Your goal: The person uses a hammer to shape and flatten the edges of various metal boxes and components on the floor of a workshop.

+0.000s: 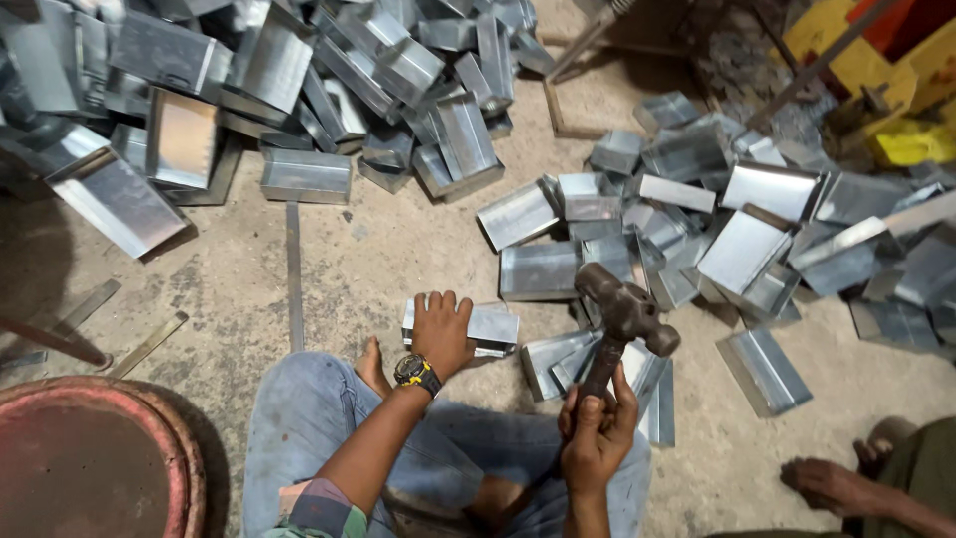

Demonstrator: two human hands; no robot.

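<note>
I sit on the floor in blue jeans. My left hand (440, 329), with a black and yellow watch on its wrist, lies flat on a folded sheet-metal tray (493, 327) on the floor in front of my knees. My right hand (596, 433) grips the handle of a rusty brown hammer (619, 317), whose head is raised above several metal trays to the right of that piece.
Heaps of shiny metal trays (299, 90) lie at the back left and to the right (757, 229). A metal strip (294, 274) lies on the concrete. A round red rim (100, 453) sits at the lower left. Another person's foot (832, 483) is at the lower right.
</note>
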